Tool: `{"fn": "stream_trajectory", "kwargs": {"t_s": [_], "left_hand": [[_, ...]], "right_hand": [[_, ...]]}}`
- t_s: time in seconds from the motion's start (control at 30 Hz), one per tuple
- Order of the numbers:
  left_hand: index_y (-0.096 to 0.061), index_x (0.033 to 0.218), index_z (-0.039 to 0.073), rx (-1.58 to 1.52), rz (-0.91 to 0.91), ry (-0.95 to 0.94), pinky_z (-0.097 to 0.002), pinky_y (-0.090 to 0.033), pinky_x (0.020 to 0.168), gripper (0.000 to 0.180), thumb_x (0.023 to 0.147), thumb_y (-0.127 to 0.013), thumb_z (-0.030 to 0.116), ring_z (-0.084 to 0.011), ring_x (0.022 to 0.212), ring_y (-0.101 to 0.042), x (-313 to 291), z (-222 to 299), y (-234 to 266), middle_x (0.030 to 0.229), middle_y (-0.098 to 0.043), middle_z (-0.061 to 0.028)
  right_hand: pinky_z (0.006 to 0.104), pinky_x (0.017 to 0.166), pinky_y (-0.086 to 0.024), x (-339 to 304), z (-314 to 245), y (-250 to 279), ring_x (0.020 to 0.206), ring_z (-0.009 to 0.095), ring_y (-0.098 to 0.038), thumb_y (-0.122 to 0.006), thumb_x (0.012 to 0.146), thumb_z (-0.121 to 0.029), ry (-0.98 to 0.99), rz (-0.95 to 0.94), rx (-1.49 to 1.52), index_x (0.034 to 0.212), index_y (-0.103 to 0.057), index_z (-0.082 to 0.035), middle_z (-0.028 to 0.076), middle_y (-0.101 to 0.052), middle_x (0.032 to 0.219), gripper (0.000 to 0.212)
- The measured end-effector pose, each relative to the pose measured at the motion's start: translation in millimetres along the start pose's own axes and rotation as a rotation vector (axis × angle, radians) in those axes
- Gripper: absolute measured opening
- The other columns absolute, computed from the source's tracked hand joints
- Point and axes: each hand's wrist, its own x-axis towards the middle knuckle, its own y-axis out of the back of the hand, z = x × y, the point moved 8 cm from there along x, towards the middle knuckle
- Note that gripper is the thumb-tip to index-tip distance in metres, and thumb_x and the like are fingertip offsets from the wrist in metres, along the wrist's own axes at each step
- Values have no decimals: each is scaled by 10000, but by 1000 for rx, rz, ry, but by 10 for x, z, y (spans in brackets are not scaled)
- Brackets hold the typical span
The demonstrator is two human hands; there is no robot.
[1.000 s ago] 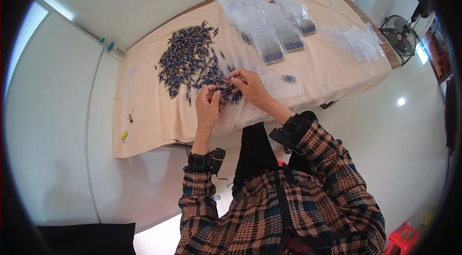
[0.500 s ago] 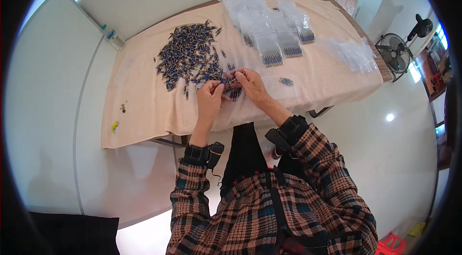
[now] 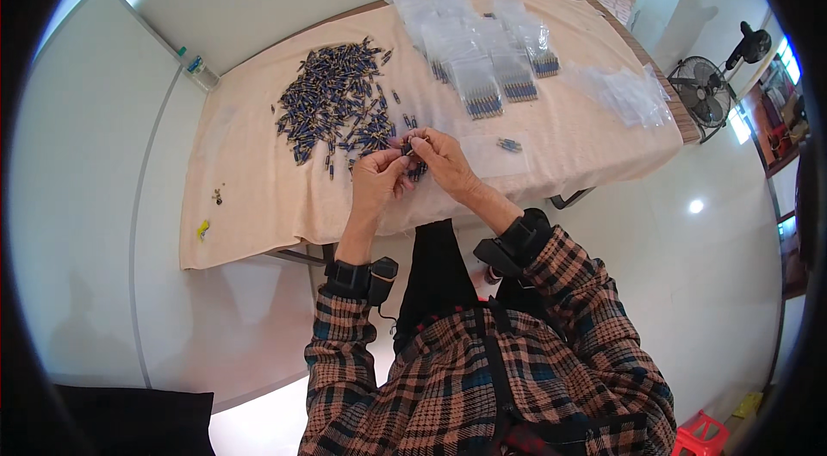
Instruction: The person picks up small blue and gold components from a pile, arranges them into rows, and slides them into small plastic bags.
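Note:
My left hand (image 3: 376, 183) and my right hand (image 3: 443, 165) meet fingertip to fingertip over the near part of the table. Both are closed in a pinch on a small blue-and-brass cylindrical piece (image 3: 407, 148), mostly hidden by my fingers. More such pieces lie under and beside my hands. A big loose pile of blue-and-brass pieces (image 3: 332, 99) spreads just beyond my left hand. To the right of my right hand, a few pieces (image 3: 509, 145) lie together on a clear flat bag (image 3: 491, 161).
Filled clear bags (image 3: 478, 86) with rows of pieces lie at the back of the cloth-covered table (image 3: 250, 198). Flat clear bags (image 3: 633, 99) are heaped at the right. At the left are a yellow item (image 3: 203, 229) and tiny bits (image 3: 218, 196). A fan (image 3: 702, 94) stands beyond the right edge.
My hands have drawn closer together, my right hand shifting left and slightly nearer. The piece between them is now more covered by my fingers.

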Motion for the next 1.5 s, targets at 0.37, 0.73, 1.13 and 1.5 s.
{"fn": "stream_trajectory", "kwargs": {"t_s": [0.37,0.73,1.13,1.5], "left_hand": [[-606,920,-7,-80,-83,-20,-199,-416,406,156,933,-586,147,-100,539,-602,-80,-13,-78,763,-635,-47],[-593,947,-32,18,-106,-21,-197,-413,374,142,944,-525,93,-120,519,-617,-111,69,-211,818,-664,-93],[-596,973,-45,336,-164,-39,-213,-444,386,152,934,-488,55,-132,539,-643,-193,135,-558,803,-660,-85],[-620,918,-28,373,-245,-28,-214,-422,393,149,921,-515,78,-112,514,-622,-291,96,-674,764,-652,-59]], "right_hand": [[225,628,-466,-187,-242,28,694,101,-574,-622,888,-100,120,91,-362,1015,-671,1,35,-633,827,170],[263,600,-496,-353,-715,133,704,137,-607,-680,821,-62,403,233,-745,979,-692,-24,71,-643,817,163],[231,567,-539,-548,-347,421,673,101,-645,-627,865,-40,-34,174,-218,1012,-639,69,75,-677,830,183],[231,606,-537,-725,-309,472,673,97,-644,-658,859,-47,-30,192,-112,939,-659,63,69,-671,739,136]]}}
